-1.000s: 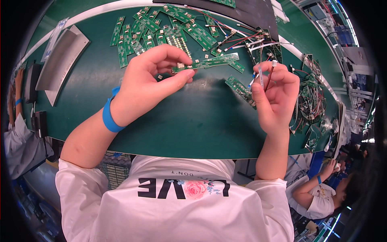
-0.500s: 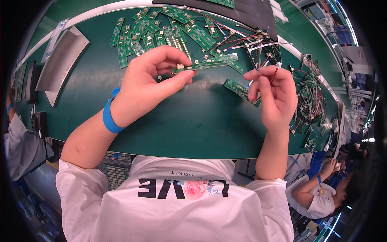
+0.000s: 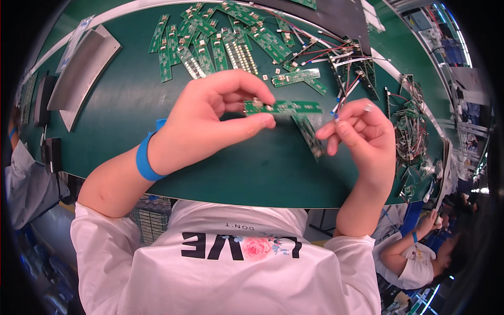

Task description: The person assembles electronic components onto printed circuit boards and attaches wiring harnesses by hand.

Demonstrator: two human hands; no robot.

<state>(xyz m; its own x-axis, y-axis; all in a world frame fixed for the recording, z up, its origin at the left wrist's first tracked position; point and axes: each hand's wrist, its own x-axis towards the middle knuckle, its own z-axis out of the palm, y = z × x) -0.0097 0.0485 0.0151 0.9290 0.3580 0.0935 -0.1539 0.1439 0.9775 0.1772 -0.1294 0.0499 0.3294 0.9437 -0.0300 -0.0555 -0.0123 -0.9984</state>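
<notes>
My left hand (image 3: 202,123), a blue band on its wrist, pinches one end of a narrow green circuit board (image 3: 286,107) between thumb and fingers. The board points right and carries small pale connectors near the fingertips. Across the gap, the fingers of my right hand (image 3: 367,134) are curled closed around a thin wire cable (image 3: 336,113) with a blue tip; a white plug shows above the fingers. Another green board (image 3: 307,135), blurred by motion, slants between the hands, its lower end by my right fingertips. I cannot tell whether the cable joins it.
Many green boards (image 3: 218,50) lie piled at the far side, with a loose board (image 3: 296,77) nearer. Red, white and black cables (image 3: 336,50) spread at the far right. Tangled wired boards (image 3: 409,126) sit at the right edge. A bent grey metal sheet (image 3: 86,76) stands at left.
My left hand has moved nearer and right with its board. My right hand has come slightly nearer, and the slanting board beside it has turned steeper.
</notes>
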